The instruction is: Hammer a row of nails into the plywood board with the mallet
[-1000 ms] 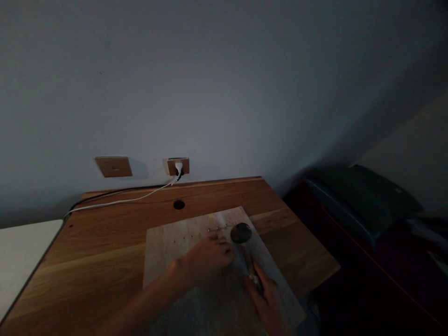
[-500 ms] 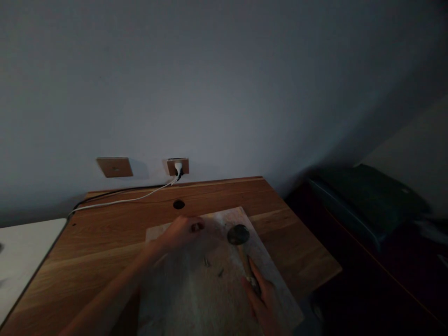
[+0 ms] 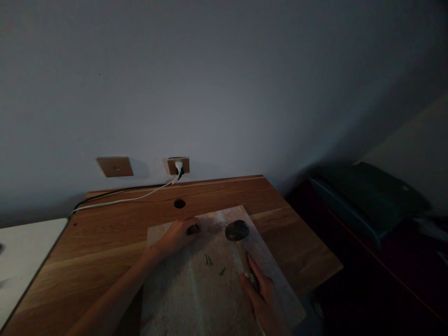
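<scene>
A pale wooden board (image 3: 182,298) lies on the brown wooden desk (image 3: 105,247). My right hand (image 3: 262,296) is closed round the wooden handle of a hammer (image 3: 237,230), whose dark round head rests near the board's far edge. My left hand (image 3: 178,234) rests at the board's far left part, fingers curled with something small and dark at the fingertips that I cannot make out. Two small nails (image 3: 207,259) lie loose on the board between my hands, with a third (image 3: 222,270) just beside them.
A round cable hole (image 3: 179,203) sits near the desk's back edge. A white cable (image 3: 122,200) runs to a wall socket (image 3: 178,165). A second wooden wall plate (image 3: 115,166) is further left. A dark bag (image 3: 364,196) lies right of the desk; a white surface (image 3: 21,252) adjoins on the left.
My left hand moved from beside the hammer head to the board's far left, uncovering loose nails in the middle. The hammer head shifted slightly left.
</scene>
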The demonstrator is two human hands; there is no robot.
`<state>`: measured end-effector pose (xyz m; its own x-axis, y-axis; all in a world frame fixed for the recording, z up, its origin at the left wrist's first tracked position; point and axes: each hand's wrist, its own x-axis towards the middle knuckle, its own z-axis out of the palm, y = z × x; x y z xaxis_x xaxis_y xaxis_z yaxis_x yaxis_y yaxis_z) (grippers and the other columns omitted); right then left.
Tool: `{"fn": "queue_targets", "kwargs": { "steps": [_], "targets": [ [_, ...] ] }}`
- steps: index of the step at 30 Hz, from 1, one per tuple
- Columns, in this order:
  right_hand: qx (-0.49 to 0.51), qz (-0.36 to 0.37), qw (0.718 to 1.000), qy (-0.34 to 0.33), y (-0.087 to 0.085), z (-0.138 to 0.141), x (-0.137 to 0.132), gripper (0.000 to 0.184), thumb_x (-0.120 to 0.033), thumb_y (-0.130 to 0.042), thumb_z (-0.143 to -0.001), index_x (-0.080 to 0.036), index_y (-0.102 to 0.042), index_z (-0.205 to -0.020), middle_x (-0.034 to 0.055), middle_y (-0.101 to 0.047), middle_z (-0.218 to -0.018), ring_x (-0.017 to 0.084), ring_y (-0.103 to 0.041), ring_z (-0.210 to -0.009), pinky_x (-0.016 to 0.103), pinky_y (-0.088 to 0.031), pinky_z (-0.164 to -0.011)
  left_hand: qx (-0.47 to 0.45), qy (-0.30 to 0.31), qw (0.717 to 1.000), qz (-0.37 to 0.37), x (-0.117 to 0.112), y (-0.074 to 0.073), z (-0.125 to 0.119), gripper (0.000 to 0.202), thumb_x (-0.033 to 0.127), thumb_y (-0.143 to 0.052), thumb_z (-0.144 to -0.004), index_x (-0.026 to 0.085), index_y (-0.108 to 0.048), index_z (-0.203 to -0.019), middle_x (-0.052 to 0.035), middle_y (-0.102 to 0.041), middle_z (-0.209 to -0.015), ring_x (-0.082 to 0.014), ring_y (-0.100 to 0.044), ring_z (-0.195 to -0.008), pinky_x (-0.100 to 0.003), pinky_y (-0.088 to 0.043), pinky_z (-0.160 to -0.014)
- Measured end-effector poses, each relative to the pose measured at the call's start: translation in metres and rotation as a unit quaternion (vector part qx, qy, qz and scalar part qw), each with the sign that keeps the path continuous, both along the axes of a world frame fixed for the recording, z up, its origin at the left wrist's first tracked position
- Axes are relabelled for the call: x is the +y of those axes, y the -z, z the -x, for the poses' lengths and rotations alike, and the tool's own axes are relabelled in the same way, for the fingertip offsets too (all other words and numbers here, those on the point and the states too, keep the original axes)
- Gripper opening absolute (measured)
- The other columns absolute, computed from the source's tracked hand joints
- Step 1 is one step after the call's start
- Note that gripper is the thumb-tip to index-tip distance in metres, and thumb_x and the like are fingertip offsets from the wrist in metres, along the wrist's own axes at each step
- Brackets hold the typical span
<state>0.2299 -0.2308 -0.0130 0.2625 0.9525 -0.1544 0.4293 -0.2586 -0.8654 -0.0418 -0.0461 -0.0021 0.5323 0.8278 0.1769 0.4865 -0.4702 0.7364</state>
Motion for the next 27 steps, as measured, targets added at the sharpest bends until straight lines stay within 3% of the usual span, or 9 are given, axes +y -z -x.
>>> {"fn": "queue_targets", "kwargs": {
  "steps": [4, 8, 13, 18, 22, 27],
  "targets": [
    [0.014, -0.018, 0.999, -0.025, -0.002, 0.025, 0.01, 0.073, -0.061, -0.051, -0.098, -0.018, -0.055, -0.156, -0.0012, -0.061, -0.053, 0.02, -0.056, -0.044, 0.03, -0.052, -0.047, -0.001, -0.013, 1.0, 0.028, 0.0, 0.001, 0.0, 0.029, 0.008, -0.062, -0.08, 0.02, -0.074, -0.103, -0.0056, -0.078, -0.095, -0.0211, -0.073, -0.084, -0.03, -0.055, -0.078],
    [-0.011, -0.035, 0.997, -0.069, -0.013, 0.044, 0.021, 0.065, -0.056, -0.054, -0.098, -0.021, -0.06, -0.153, 0.0004, -0.065, -0.059, 0.022, -0.065, -0.054, 0.032, -0.058, -0.057, -0.015, -0.013, 0.998, 0.054, -0.001, 0.0, -0.001, 0.041, 0.007, -0.062, -0.08, 0.019, -0.07, -0.118, -0.0065, -0.08, -0.099, -0.0215, -0.075, -0.088, -0.031, -0.056, -0.082],
    [-0.035, -0.06, 0.991, -0.117, -0.028, 0.055, 0.032, 0.059, -0.047, -0.053, -0.1, -0.02, -0.059, -0.153, 0.0087, -0.08, -0.092, 0.027, -0.077, -0.088, 0.036, -0.062, -0.082, 0.0, -0.026, 0.998, 0.055, -0.004, -0.006, -0.002, 0.048, 0.005, -0.064, -0.077, 0.021, -0.07, -0.122, -0.0049, -0.08, -0.097, -0.0215, -0.074, -0.083, -0.03, -0.055, -0.078],
    [-0.029, -0.062, 0.988, -0.142, -0.032, 0.058, 0.032, 0.057, -0.041, -0.054, -0.101, -0.021, -0.057, -0.154, 0.0139, -0.079, -0.127, 0.03, -0.072, -0.119, 0.041, -0.056, -0.102, 0.005, -0.037, 0.998, 0.049, -0.004, -0.007, -0.003, 0.055, 0.001, -0.064, -0.075, 0.021, -0.07, -0.126, -0.0059, -0.08, -0.102, -0.0235, -0.075, -0.091, -0.032, -0.056, -0.084],
    [-0.017, -0.044, 0.989, -0.139, -0.032, 0.059, 0.031, 0.06, -0.04, -0.051, -0.102, -0.02, -0.052, -0.158, 0.0139, -0.073, -0.138, 0.029, -0.073, -0.119, 0.039, -0.056, -0.101, 0.01, -0.031, 0.999, 0.04, -0.003, -0.004, -0.003, 0.055, 0.003, -0.065, -0.076, 0.021, -0.069, -0.128, -0.0055, -0.08, -0.1, -0.0224, -0.075, -0.084, -0.031, -0.056, -0.08],
    [-0.029, -0.033, 0.989, -0.14, -0.033, 0.06, 0.033, 0.062, -0.036, -0.052, -0.099, -0.014, -0.052, -0.157, 0.0167, -0.077, -0.129, 0.031, -0.076, -0.108, 0.042, -0.058, -0.094, 0.002, -0.031, 0.998, 0.052, -0.004, -0.006, -0.003, 0.05, 0.004, -0.062, -0.079, 0.022, -0.067, -0.126, -0.0036, -0.079, -0.096, -0.0215, -0.075, -0.086, -0.03, -0.055, -0.08]
  ]
}}
